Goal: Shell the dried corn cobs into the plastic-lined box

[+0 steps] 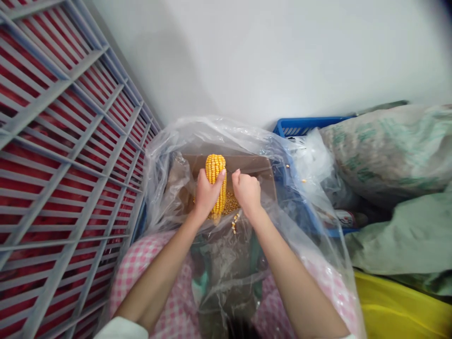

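Note:
My left hand (208, 190) is wrapped around a yellow corn cob (216, 170), which stands nearly upright with rows of kernels on it. Just right of the cob, my right hand (246, 192) is closed in a fist, a small gap apart from it. A thin dark line shows near its thumb; what the fist holds is hidden. Below both hands, loose corn kernels (231, 202) lie in a cardboard box (263, 172) lined with a clear plastic bag (212, 127). A few paler kernels (234, 222) rest on the plastic nearer to me.
A tall slatted plastic crate (70, 80) with red contents rises close on the left. To the right are a blue basket (294, 123), a stuffed woven sack (391, 146), grey-green cloth (402, 235) and something yellow (399, 306). A white wall (268, 56) stands behind.

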The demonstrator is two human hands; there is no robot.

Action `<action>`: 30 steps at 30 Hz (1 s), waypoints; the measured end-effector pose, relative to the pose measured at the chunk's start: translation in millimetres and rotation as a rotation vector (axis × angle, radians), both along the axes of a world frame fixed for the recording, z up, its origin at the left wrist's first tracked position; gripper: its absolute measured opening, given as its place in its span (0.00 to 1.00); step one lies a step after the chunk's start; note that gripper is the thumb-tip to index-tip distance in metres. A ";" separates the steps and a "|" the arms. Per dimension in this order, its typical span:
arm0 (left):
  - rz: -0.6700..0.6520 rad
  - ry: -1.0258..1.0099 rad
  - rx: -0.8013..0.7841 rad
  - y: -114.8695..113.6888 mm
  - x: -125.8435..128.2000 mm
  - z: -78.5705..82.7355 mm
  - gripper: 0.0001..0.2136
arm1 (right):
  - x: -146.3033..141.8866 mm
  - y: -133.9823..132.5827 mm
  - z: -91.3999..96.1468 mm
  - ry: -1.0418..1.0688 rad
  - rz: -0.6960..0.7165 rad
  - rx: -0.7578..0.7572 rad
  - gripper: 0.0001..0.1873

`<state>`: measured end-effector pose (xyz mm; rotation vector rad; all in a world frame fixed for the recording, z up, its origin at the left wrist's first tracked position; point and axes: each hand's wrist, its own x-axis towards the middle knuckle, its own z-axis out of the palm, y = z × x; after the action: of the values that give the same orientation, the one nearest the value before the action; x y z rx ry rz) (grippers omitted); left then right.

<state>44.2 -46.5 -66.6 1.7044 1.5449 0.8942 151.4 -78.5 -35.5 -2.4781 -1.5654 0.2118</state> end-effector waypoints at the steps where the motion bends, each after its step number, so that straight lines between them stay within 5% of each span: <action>1: -0.012 0.008 0.005 -0.2 -1.9 1.9 0.18 | 0.5 -1.1 1.5 0.000 0.010 -0.005 0.27; 5: -0.147 0.032 0.032 -6.6 -2.5 11.4 0.17 | 18.8 -14.2 18.2 -0.060 0.094 -0.059 0.23; 13: -0.212 -0.350 -0.346 -5.4 1.3 25.1 0.21 | 47.1 -29.0 34.8 -0.018 0.005 -0.049 0.26; 23: -0.251 -0.058 -0.053 -3.4 0.1 23.9 0.18 | 28.3 -29.6 39.4 -0.072 0.066 -0.080 0.25; 30: -0.157 -0.007 -0.011 -8.9 1.8 21.0 0.17 | 11.9 -26.8 12.7 -0.121 0.021 0.072 0.26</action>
<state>46.0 -55.4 -45.6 1.7851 1.3872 0.8086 163.3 -105.3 -22.8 -2.4612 -1.6155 0.0080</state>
